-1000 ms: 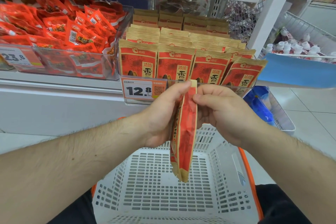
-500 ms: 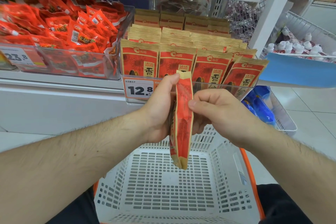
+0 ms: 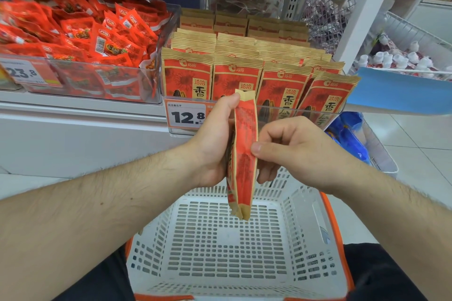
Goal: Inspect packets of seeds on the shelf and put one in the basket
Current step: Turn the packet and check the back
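Observation:
A red and tan seed packet (image 3: 244, 154) hangs upright, edge toward me, above the white basket (image 3: 300, 215). My left hand (image 3: 212, 144) grips its left side, thumb near the top seal. On the packet's right edge, my right hand (image 3: 291, 146) pinches with thumb and curled fingers. The basket holds nothing and sits below my arms. Rows of the same seed packets (image 3: 234, 78) stand in a clear shelf bin just behind my hands.
An orange price tag (image 3: 186, 116) reading 12.8 hangs on the bin's front. A clear bin of red snack sachets (image 3: 97, 44) fills the shelf to the left. At right are a white shelf post (image 3: 359, 7), a wire bin of small white bottles (image 3: 403, 58) and blue packs (image 3: 347, 134) lower down.
The packet has risen a little and stays edge-on. My right hand has slid down its right edge from the top to the middle. My left hand keeps its grip.

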Available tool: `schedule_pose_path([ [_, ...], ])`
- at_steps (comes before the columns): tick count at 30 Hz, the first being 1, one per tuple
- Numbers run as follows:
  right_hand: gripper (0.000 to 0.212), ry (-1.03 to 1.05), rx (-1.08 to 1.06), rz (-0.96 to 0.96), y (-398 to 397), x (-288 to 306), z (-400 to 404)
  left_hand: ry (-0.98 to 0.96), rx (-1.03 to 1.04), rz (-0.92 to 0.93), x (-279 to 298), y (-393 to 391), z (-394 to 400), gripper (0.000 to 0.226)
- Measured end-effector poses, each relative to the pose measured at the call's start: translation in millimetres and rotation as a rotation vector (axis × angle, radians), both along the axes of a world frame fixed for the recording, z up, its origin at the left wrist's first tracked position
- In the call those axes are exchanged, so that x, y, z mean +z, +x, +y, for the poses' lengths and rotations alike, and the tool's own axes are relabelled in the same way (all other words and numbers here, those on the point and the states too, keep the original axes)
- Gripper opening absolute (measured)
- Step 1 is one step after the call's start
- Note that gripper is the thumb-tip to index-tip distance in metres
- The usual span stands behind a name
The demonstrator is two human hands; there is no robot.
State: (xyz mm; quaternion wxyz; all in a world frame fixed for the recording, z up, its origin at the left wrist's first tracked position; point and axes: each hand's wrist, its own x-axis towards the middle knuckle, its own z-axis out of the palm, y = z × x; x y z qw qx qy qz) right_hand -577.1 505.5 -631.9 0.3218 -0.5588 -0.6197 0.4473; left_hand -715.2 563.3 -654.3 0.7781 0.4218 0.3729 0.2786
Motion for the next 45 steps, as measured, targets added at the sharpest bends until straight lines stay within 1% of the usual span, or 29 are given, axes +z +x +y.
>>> schedule_pose_path([
  [3, 0.026, -0.029, 0.036, -0.023, -0.6, 2.3, -2.4, -0.018, 0.055, -0.008, 3.9, -0.4, -1.1, 0.072],
  [8, 0.023, -0.021, 0.005, -0.015, -2.1, -0.3, -2.3, -0.001, 0.165, 0.011, 7.4, -1.5, 0.4, 0.064],
  [10, 0.027, -0.045, 0.026, 0.01, -2.1, 0.0, -3.3, 0.006, 0.185, 0.005, 8.9, 0.2, -0.5, 0.064],
  [12, 0.035, -0.062, 0.065, -0.007, -3.2, 1.2, -4.2, 0.009, 0.203, -0.006, 9.0, 1.0, -0.8, 0.065],
  [14, 0.031, -0.047, 0.09, -0.07, -3.9, 1.3, -5.4, 0.001, 0.204, -0.022, 8.5, 0.0, -0.2, 0.064],
  [16, 0.027, -0.06, 0.111, -0.09, -2.7, -0.1, -5.5, -0.002, 0.18, -0.023, 8.8, -0.9, -0.3, 0.064],
  [24, 0.022, -0.124, 0.212, -0.058, 3.1, -6.1, -3.3, 0.012, 0.173, -0.01, 5.1, -1.5, 1.0, 0.063],
  [26, 0.023, -0.12, 0.228, -0.023, 4.0, -7.3, -2.9, 0.012, 0.186, -0.002, 3.9, -1.7, 1.7, 0.064],
  [28, 0.028, -0.136, 0.231, 0.074, 4.9, -8.0, -1.7, -0.012, 0.201, -0.017, 2.6, -2.9, 4.0, 0.063],
  [30, 0.04, -0.18, 0.206, 0.141, 6.4, -9.6, 0.5, -0.074, 0.191, -0.079, 1.4, -5.3, 6.7, 0.064],
  [31, 0.046, -0.197, 0.179, 0.122, 7.7, -10.7, 1.9, -0.107, 0.177, -0.124, 0.9, -6.4, 7.5, 0.066],
  [34, 0.062, -0.227, 0.077, -0.025, 8.4, -15.9, 5.1, -0.181, 0.14, -0.234, -1.1, -7.1, 8.8, 0.072],
  [36, 0.073, -0.261, 0.037, -0.012, 6.2, -19.3, 5.3, -0.207, 0.133, -0.295, -2.4, -6.6, 9.2, 0.073],
  [37, 0.07, -0.273, 0.021, 0.029, 4.5, -20.3, 5.2, -0.204, 0.135, -0.31, -2.5, -6.2, 9.4, 0.074],
  [39, 0.054, -0.288, 0.007, 0.115, 0.1, -21.0, 3.7, -0.183, 0.145, -0.302, -2.9, -6.3, 10.3, 0.076],
  [41, 0.041, -0.279, 0.022, 0.149, -1.9, -20.7, 3.4, -0.152, 0.146, -0.263, -2.5, -6.9, 11.5, 0.076],
  [43, 0.036, -0.252, 0.027, 0.145, -0.5, -20.5, 4.3, -0.101, 0.128, -0.211, -2.0, -7.1, 13.3, 0.072],
  [45, 0.039, -0.222, -0.024, 0.121, 0.7, -18.7, 5.1, -0.046, 0.108, -0.155, -1.2, -7.5, 14.6, 0.064],
])
